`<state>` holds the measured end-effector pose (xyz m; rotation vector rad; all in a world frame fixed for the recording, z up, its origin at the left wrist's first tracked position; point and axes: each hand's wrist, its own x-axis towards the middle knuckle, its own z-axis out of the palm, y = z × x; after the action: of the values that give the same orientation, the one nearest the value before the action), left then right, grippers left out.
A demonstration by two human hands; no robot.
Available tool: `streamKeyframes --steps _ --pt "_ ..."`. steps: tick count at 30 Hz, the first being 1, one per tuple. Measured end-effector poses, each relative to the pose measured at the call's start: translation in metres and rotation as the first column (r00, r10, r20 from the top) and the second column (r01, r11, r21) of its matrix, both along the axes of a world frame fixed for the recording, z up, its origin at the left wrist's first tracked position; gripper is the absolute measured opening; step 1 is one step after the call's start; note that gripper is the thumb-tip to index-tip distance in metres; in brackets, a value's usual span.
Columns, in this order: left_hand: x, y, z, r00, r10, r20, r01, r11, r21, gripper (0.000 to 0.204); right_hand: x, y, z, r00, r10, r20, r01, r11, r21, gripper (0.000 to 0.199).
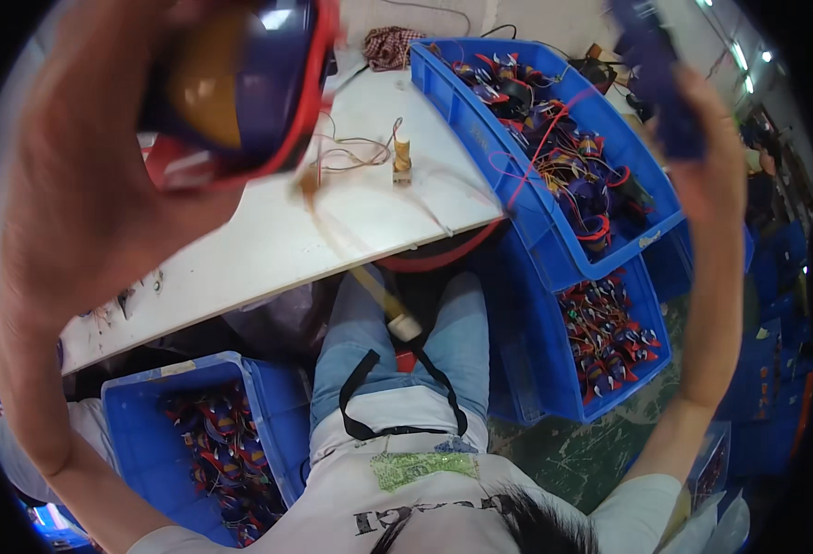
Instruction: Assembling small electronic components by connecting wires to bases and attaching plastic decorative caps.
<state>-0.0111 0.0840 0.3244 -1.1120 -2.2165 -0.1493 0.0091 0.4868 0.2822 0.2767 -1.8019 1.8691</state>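
My left hand (83, 194) is raised close to the camera, its fingers wrapped around a glossy plastic toy part (231, 88) in purple and yellow with a red rim. High on the right, my right hand (713, 138) grips a dark purple plastic piece (660, 88), blurred and cut off by the picture's edge. Between the hands, a pale blurred strip with a white end (404, 326) hangs in front of my lap; where its upper end joins is unclear. A small yellow-topped component (402, 162) with thin reddish wires stands on the white table (332, 249).
A blue bin (466, 120) of purple and red parts with wires stands right of the table. Below it is another blue bin (632, 406) of similar parts. A third blue bin (138, 397) sits at lower left. A checked cloth (390, 48) lies at the table's far side.
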Motion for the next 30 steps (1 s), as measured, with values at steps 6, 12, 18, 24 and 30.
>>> streamKeyframes --steps 6,12,18,24,30 --pt "-0.023 -0.024 -0.079 0.991 0.104 -0.081 -0.128 0.91 -0.394 0.068 -0.034 -0.113 -0.12 0.907 0.184 0.378 -0.157 0.983 -0.1 0.034" --pt "-0.105 -0.075 -0.202 0.973 0.184 -0.139 -0.23 0.814 -0.534 0.033 -0.09 -0.184 -0.228 0.778 0.253 0.576 -0.235 0.966 -0.106 0.03" --pt "-0.156 -0.108 -0.252 0.976 0.185 -0.114 -0.217 0.828 -0.518 0.028 -0.142 -0.201 -0.271 0.874 0.225 0.431 -0.363 0.891 0.272 0.03" --pt "-0.183 -0.117 -0.275 0.982 0.185 -0.026 -0.167 0.805 -0.57 0.034 -0.216 -0.209 -0.224 0.8 0.352 0.485 -0.554 0.124 0.823 0.03" --pt "-0.189 -0.111 -0.27 0.992 0.129 0.015 -0.099 0.825 -0.556 0.041 -0.25 -0.255 -0.211 0.821 0.252 0.512 -0.433 -0.309 0.847 0.034"
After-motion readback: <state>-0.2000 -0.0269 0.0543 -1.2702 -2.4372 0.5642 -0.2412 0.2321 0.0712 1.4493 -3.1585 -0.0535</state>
